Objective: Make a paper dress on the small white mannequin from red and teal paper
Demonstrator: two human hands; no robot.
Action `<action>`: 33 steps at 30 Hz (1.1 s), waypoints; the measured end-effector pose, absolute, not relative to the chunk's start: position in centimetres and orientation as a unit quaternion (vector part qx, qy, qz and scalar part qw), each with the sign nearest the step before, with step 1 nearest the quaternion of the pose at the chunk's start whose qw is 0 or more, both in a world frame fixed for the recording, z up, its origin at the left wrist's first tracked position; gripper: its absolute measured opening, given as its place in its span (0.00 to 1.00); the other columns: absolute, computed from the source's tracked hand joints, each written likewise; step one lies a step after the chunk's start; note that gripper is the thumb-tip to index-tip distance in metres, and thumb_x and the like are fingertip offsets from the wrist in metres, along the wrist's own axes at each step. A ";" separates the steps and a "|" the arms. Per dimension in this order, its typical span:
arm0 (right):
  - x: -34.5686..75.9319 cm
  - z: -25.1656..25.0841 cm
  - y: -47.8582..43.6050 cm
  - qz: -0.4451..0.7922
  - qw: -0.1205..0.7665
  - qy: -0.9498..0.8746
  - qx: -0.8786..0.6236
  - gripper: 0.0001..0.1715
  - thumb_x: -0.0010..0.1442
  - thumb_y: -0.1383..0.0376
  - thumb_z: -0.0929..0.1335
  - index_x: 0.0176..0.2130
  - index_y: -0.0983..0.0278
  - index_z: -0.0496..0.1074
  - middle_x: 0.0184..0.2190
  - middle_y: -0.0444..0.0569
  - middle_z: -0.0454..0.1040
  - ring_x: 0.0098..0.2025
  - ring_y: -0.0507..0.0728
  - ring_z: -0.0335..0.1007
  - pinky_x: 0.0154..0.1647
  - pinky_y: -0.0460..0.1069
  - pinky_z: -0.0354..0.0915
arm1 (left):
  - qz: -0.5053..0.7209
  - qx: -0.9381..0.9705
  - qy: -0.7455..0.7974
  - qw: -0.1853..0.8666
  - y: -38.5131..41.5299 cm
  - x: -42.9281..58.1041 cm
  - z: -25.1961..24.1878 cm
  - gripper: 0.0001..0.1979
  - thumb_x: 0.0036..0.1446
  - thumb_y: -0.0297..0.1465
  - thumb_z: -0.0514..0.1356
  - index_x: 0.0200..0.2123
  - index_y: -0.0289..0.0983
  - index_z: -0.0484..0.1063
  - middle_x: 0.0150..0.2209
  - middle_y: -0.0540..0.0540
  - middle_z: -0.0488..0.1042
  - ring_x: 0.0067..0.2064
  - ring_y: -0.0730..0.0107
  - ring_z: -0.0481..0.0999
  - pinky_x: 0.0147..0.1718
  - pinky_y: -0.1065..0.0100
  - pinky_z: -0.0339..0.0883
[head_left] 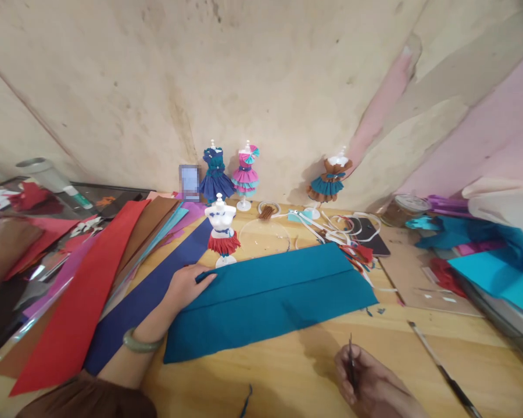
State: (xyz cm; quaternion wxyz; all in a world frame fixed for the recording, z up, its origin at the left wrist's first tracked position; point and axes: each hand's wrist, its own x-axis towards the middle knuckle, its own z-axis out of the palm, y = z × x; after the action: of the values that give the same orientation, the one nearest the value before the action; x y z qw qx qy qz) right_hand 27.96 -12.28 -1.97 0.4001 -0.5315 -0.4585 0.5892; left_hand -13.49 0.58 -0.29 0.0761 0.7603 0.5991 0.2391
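Observation:
A long teal crepe-paper sheet (265, 296), with a crease along its length, lies across the middle of the table. My left hand (189, 288) rests on its left end, closed, with a small dark blue piece (206, 275) between thumb and fingers. Just beyond stands a small white dress-form mannequin (220, 220) wearing a red fringed skirt (224, 242). My right hand (366, 377) is closed around a thin dark pointed tool (351, 363), held upright near the front edge, apart from the sheet. The tool's lower part is hidden by the fingers.
Red (82, 296), brown and dark blue (148, 290) paper strips lie left. Three dressed mannequins (245, 168) stand by the wall. White cords (331, 226), a jar (405, 209) and a slim brush-like stick (444, 371) are right. Another person's hand (15, 238) works at far left.

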 end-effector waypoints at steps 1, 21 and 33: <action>27.7 -2.4 -12.2 0.604 0.403 -0.448 -0.522 0.17 0.50 0.51 0.70 0.30 0.61 0.68 0.21 0.44 0.67 0.20 0.52 0.61 0.20 0.47 0.62 | 0.238 0.761 0.599 0.073 0.6 -13.5 -0.3 0.19 0.61 0.47 0.55 0.37 0.41 0.80 0.38 0.46 0.83 0.40 0.61 0.82 0.41 0.66 0.72; 32.7 -0.9 -5.1 -0.073 0.137 -0.840 -0.521 0.17 0.62 0.76 0.62 0.46 0.66 0.75 0.35 0.55 0.81 0.32 0.58 0.77 0.33 0.50 0.69 | 0.258 0.776 0.575 0.023 1.5 -14.2 -1.0 0.20 0.61 0.47 0.55 0.34 0.41 0.80 0.35 0.47 0.83 0.36 0.62 0.83 0.37 0.68 0.74; 33.1 0.9 -5.1 0.100 0.225 -0.770 -0.588 0.20 0.64 0.70 0.60 0.51 0.63 0.74 0.39 0.52 0.82 0.36 0.56 0.80 0.36 0.48 0.73 | 0.247 0.827 0.505 -0.011 1.0 -14.9 -0.4 0.18 0.66 0.43 0.53 0.36 0.41 0.79 0.36 0.48 0.83 0.36 0.65 0.82 0.37 0.69 0.72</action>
State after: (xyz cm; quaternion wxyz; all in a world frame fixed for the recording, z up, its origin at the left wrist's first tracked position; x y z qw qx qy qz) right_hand 33.09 -5.11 0.94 0.2246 -0.5882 -0.7705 0.0997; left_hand -14.89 1.02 -0.42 -0.0111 0.8270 0.5051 0.2467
